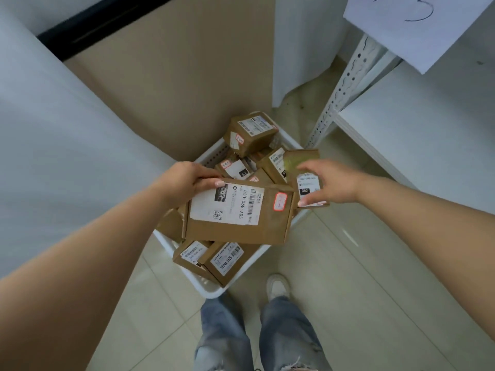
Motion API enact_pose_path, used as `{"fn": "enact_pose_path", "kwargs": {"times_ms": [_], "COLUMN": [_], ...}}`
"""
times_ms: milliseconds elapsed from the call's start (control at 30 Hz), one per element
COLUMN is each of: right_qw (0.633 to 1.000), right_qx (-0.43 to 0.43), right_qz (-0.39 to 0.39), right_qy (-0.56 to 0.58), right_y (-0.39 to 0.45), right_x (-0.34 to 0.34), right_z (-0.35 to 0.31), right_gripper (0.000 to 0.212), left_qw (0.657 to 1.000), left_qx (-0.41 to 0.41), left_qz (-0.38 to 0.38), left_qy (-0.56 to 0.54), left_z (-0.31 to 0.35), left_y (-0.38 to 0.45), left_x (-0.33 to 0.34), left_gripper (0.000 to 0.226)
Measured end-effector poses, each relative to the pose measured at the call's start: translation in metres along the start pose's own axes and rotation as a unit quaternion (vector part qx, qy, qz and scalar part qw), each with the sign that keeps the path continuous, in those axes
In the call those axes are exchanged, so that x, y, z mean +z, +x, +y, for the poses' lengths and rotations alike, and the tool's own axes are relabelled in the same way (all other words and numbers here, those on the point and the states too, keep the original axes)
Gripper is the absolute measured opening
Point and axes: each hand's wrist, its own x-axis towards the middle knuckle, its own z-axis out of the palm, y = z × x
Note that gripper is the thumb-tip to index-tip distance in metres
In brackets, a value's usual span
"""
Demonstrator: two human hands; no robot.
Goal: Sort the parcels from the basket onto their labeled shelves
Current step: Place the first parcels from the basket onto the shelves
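A white plastic basket (211,290) stands on the floor, filled with several brown cardboard parcels bearing white shipping labels. My left hand (187,180) grips the far edge of a large flat parcel (235,226) with a red-bordered sticker, holding it above the pile. My right hand (332,183) reaches over a smaller upright parcel (302,162) at the basket's right side, fingers spread around its label; the thumb touches its lower edge. Another boxy parcel (251,132) lies at the far end.
A white metal shelf unit (401,135) stands at the right, with a paper sign (412,25) marked with a handwritten number hanging above it. A big cardboard sheet (174,84) leans behind the basket. My legs and a white shoe (278,286) are below.
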Motion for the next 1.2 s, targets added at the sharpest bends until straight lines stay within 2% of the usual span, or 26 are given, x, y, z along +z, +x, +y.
{"fn": "enact_pose_path", "kwargs": {"times_ms": [100, 167, 200, 267, 300, 333, 400, 467, 500, 567, 633, 733, 833, 933, 1033, 1100, 1200], "right_qw": [0.993, 0.981, 0.976, 0.971, 0.970, 0.969, 0.963, 0.958, 0.953, 0.936, 0.916, 0.890, 0.875, 0.877, 0.884, 0.873, 0.861], "right_qx": [-0.031, -0.031, -0.037, -0.044, -0.041, -0.037, -0.027, -0.023, -0.023, -0.026, -0.036, -0.049, -0.065, -0.080, -0.079, -0.080, -0.106], "right_qz": [-0.111, -0.178, -0.196, -0.206, -0.202, -0.196, -0.187, -0.172, -0.164, -0.149, -0.134, -0.119, -0.113, -0.109, -0.022, 0.081, 0.183], "right_qy": [0.029, 0.066, 0.085, 0.111, 0.125, 0.144, 0.193, 0.230, 0.253, 0.319, 0.377, 0.437, 0.465, 0.461, 0.459, 0.474, 0.462], "right_y": [-0.002, -0.002, -0.004, -0.009, -0.012, -0.015, -0.021, -0.028, -0.032, -0.038, -0.042, -0.049, -0.054, -0.060, -0.066, -0.065, -0.065], "right_x": [0.000, 0.002, 0.004, 0.007, 0.007, 0.007, 0.003, -0.003, -0.006, -0.013, -0.018, -0.023, -0.019, -0.013, -0.011, -0.010, -0.008], "right_z": [-0.019, -0.024, -0.026, -0.029, -0.030, -0.031, -0.032, -0.032, -0.033, -0.038, -0.046, -0.060, -0.077, -0.097, -0.120, -0.139, -0.168], "right_gripper": [0.088, 0.066, 0.054, 0.045, 0.044, 0.042, 0.038, 0.034, 0.033, 0.034, 0.042, 0.057, 0.053, 0.049, 0.053, 0.060, 0.057], "left_qw": [0.999, 0.997, 0.996, 0.994, 0.995, 0.995, 0.980, 0.944, 0.926, 0.903, 0.890, 0.886, 0.871, 0.848, 0.820, 0.823, 0.822], "left_qx": [0.030, 0.041, 0.038, 0.018, 0.013, 0.012, -0.017, -0.103, -0.146, -0.206, -0.233, -0.196, -0.125, -0.078, -0.044, -0.020, 0.002], "left_qz": [-0.030, -0.047, -0.059, -0.075, -0.059, -0.010, 0.162, 0.309, 0.347, 0.372, 0.368, 0.335, 0.285, 0.292, 0.306, 0.301, 0.315], "left_qy": [0.031, 0.048, 0.059, 0.071, 0.079, 0.094, 0.111, 0.052, 0.009, -0.065, -0.134, -0.252, -0.379, -0.435, -0.481, -0.482, -0.475], "left_z": [0.016, 0.028, 0.034, 0.047, 0.051, 0.054, 0.057, 0.053, 0.050, 0.043, 0.039, 0.045, 0.061, 0.067, 0.063, 0.061, 0.064], "left_y": [-0.007, -0.009, -0.011, -0.017, -0.020, -0.024, -0.031, -0.040, -0.045, -0.057, -0.068, -0.078, -0.086, -0.092, -0.104, -0.115, -0.128], "left_x": [-0.012, -0.023, -0.029, -0.039, -0.043, -0.045, -0.046, -0.045, -0.044, -0.037, -0.030, -0.022, -0.016, -0.014, -0.021, -0.021, -0.021], "left_gripper": [0.065, 0.066, 0.066, 0.069, 0.070, 0.071, 0.067, 0.060, 0.060, 0.065, 0.068, 0.064, 0.061, 0.061, 0.054, 0.054, 0.059]}}
